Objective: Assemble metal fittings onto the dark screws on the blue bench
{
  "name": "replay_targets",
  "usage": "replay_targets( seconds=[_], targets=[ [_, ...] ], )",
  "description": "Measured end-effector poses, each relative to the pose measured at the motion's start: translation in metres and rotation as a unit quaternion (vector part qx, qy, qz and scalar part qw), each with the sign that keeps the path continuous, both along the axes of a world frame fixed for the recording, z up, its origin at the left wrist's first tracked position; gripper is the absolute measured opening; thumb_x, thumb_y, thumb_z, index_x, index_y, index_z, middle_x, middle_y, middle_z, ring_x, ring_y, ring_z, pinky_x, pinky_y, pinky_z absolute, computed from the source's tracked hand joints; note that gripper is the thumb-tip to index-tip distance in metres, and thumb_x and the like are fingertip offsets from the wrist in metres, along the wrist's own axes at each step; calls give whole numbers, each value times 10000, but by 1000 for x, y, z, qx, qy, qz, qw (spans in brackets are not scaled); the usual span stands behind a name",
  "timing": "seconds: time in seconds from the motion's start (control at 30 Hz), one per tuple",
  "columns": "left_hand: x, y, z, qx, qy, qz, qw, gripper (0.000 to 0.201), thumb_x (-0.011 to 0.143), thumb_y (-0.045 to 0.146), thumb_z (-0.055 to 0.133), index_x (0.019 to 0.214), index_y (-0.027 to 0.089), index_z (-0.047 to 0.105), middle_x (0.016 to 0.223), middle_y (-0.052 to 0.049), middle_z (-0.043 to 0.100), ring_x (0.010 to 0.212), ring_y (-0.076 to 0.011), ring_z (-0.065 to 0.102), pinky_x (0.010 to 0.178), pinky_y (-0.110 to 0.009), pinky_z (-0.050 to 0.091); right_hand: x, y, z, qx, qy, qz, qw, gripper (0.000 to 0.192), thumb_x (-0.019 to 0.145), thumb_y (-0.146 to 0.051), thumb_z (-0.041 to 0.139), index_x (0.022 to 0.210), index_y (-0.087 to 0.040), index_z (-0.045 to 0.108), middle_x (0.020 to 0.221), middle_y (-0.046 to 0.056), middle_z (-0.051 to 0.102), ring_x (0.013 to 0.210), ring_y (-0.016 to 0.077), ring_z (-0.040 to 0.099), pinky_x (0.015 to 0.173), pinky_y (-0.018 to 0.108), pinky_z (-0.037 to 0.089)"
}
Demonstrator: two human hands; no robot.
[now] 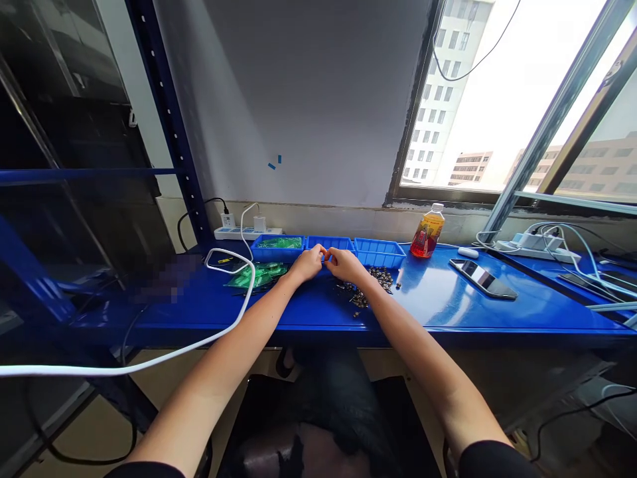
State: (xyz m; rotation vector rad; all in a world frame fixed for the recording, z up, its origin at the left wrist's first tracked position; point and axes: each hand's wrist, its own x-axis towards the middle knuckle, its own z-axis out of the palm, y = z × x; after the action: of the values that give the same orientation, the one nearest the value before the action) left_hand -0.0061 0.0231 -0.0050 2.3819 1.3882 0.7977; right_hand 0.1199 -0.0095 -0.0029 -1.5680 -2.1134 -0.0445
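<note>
My left hand [309, 261] and my right hand [344, 264] meet over the blue table, fingertips pinched together just in front of the middle blue bin [329, 241]. Whatever lies between the fingers is too small to make out. Beneath and beside my right hand spreads a pile of small metal parts [382, 279], partly hidden by the forearm. Green plastic packets [259, 275] lie to the left of my left hand. Behind them, the left blue bin [273, 255] holds more green packets. The right blue bin [381, 253] stands beyond the metal parts.
A bottle of red drink [426, 232] stands right of the bins. Farther right lie a phone [482, 279] and a small white case [468, 253]. A white cable [233, 318] loops across the left side from a power strip [231, 233]. Another power strip [540, 247] sits at right.
</note>
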Motion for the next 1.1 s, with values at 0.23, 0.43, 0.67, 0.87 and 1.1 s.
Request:
replay_targets(
  seconds=[0.23,0.43,0.67,0.87,1.1],
  targets=[
    [2,1,-2,-4,-37,-24,999,277,868,156,324,1010,153,562,810,-52,657,744,-182,612,688,-276,440,1,-2,4,-2,22,-27,999,119,784,-151,492,836,-160,599,657,8,613,591,122,516,531,214,283],
    [2,0,-2,5,-24,-28,999,188,832,171,427,954,159,570,812,-44,655,737,-178,603,669,-262,433,7,-1,6,7,49,-67,997,143,812,-172,458,812,-167,601,627,4,597,571,122,504,520,216,278],
    [1,1,-3,19,-6,-25,999,153,839,192,429,888,173,573,800,-40,658,743,-176,600,651,-251,425,9,1,5,15,72,-68,995,137,806,-184,467,780,-166,601,637,5,596,587,121,505,529,215,292],
    [1,3,-4,11,-7,-23,1000,209,861,169,362,873,177,571,806,-41,664,771,-175,608,683,-258,434,9,0,6,-8,100,-42,994,140,768,-164,507,885,-159,583,587,-36,551,574,110,498,551,206,316],
    [1,3,-3,6,-6,-14,1000,256,869,175,327,895,164,582,820,-66,673,780,-193,620,699,-285,443,11,1,4,-13,105,-23,994,137,728,-124,512,832,-170,589,606,-33,562,595,110,516,563,207,333]
  ],
)
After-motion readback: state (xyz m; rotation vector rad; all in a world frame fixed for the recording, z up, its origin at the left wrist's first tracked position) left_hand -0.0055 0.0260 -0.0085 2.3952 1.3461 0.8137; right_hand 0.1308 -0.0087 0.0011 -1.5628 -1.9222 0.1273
